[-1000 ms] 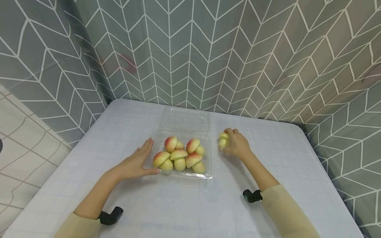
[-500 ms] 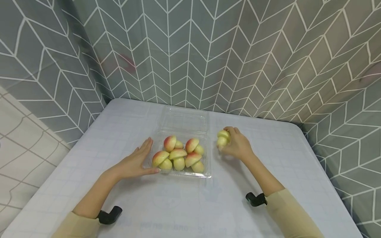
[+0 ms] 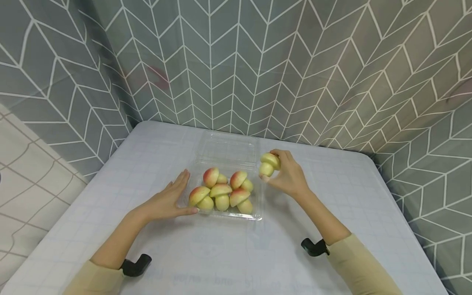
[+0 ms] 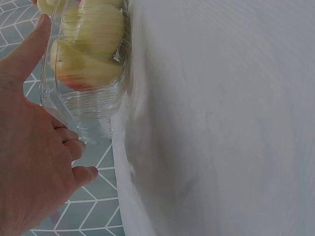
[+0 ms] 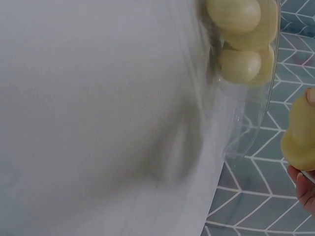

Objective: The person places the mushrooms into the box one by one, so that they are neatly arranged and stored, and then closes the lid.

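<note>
A clear plastic box [image 3: 261,207] lies with its lid folded back, holding several mushroom-shaped yellow pieces with red-tinged caps [image 3: 222,197]. Against its left side rests my left hand [image 3: 166,203], fingers straight and thumb at the near corner; the left wrist view shows that hand [image 4: 37,147] along the box wall [image 4: 93,98]. Just right of the box, my right hand [image 3: 289,174] pinches another mushroom-shaped piece [image 3: 267,169] between thumb and fingers, above the table. That piece [image 5: 301,132] and part of the hand [image 5: 306,189] show at the edge of the right wrist view.
The transparent lid [image 3: 228,148] lies on the far side of the box. A white cloth covers the table [image 3: 221,254]. Patterned grey curtains [image 3: 221,61] stand behind and beside it. Each wrist carries a black device [image 3: 136,265].
My right hand has lifted the pale yellow piece and carried it left, closer to the box. My left hand has stayed at the side of the box.
</note>
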Demonstrator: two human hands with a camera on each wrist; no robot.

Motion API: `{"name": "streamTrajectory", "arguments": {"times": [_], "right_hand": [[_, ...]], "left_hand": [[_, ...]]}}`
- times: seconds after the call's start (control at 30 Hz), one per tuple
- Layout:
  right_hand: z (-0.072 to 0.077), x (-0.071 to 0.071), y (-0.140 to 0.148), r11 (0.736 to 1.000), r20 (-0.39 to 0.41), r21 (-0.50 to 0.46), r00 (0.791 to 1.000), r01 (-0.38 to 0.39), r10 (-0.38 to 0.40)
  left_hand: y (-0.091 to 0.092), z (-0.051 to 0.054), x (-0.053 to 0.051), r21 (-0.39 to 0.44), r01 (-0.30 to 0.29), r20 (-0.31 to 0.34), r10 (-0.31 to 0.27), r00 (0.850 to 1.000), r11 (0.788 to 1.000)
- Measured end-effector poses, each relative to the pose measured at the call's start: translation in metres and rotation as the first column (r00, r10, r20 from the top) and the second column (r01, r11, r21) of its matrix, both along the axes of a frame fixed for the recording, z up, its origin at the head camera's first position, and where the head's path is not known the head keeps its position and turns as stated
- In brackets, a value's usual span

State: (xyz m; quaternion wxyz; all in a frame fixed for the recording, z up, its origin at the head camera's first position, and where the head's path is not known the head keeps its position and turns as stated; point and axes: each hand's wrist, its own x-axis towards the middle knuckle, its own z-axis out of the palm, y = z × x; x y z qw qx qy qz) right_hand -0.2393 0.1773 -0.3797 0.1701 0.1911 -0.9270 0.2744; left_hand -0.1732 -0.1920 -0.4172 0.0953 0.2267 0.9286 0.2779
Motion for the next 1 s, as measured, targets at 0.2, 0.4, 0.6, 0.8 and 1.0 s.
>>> {"name": "streamTrajectory", "arguments": {"times": [0.2, 0.4, 0.6, 0.8, 1.0], "right_hand": [[0.005, 0.001, -0.013, 0.999, -0.029, -0.014, 0.998, -0.051, 0.051], [0.008, 0.003, -0.025, 0.992, -0.069, -0.023, 0.99, -0.127, 0.125], [0.011, 0.003, -0.032, 0.976, -0.112, -0.044, 0.971, -0.216, 0.21], [0.014, 0.004, -0.038, 0.955, -0.156, -0.05, 0.947, -0.292, 0.281], [0.016, 0.004, -0.046, 0.927, -0.16, -0.064, 0.921, -0.368, 0.355]], "left_hand": [[0.0, -0.002, -0.001, -0.003, 0.002, -0.008, -0.002, 1.0, 1.0], [0.0, -0.001, 0.0, 0.009, -0.001, -0.001, 0.001, 1.0, 1.0], [0.0, -0.002, 0.001, 0.002, -0.005, -0.001, 0.005, 1.0, 1.0], [0.0, -0.001, 0.001, -0.004, -0.006, -0.005, 0.006, 1.0, 1.0], [0.001, -0.001, 0.001, -0.005, -0.004, -0.006, 0.004, 1.0, 1.0]]}}
